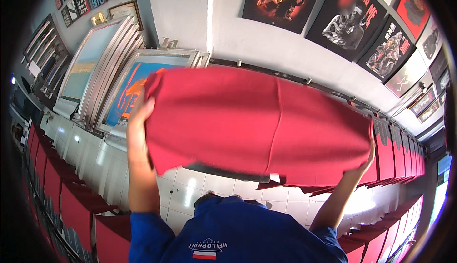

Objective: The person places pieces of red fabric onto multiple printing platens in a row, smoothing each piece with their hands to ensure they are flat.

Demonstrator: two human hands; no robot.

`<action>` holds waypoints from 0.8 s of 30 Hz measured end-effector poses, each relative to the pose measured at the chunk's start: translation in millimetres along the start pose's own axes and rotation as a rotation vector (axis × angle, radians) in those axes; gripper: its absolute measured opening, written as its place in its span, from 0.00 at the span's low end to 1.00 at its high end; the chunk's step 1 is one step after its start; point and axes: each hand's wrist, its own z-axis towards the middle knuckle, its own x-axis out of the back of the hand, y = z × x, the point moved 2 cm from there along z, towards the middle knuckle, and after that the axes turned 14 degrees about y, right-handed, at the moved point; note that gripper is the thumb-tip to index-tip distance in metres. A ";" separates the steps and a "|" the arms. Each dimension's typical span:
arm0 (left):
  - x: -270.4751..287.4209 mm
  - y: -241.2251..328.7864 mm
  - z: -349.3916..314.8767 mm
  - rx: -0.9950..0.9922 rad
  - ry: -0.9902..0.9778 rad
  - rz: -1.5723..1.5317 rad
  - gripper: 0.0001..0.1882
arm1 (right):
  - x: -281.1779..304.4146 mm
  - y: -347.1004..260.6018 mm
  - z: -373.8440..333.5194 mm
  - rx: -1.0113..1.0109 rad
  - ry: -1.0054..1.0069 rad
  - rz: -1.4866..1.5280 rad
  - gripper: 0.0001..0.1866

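Note:
A wide dark-red piece of cloth (214, 120) is stretched out between my two raised hands, with a raised crease running down right of its middle. My left hand (141, 112) grips its left edge; the thumb shows in front and the other fingers are mostly hidden. At the far right edge, my right hand (365, 164) holds the cloth, its fingers largely hidden. Below the cloth the dark edge of a board (228, 172) shows; whether the cloth touches it I cannot tell.
More red cloth pieces lie on boards in rows at the left (76, 206), the right (400, 153) and the lower right (381, 234). Framed printing screens (90, 68) lean at the back left. Printed posters (347, 20) hang on the wall over a white tiled floor (178, 187).

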 end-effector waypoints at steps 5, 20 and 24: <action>105.0 -22.7 -104.4 0.184 0.256 0.239 0.32 | 130.0 34.0 -109.0 -0.341 0.098 -0.200 0.27; 4.3 -136.5 225.9 0.261 0.184 0.172 0.12 | -131.2 190.9 176.5 -0.594 0.043 0.263 0.18; -78.0 -62.6 126.0 0.150 -0.025 0.109 0.17 | -118.0 99.7 212.8 -0.385 0.050 0.308 0.17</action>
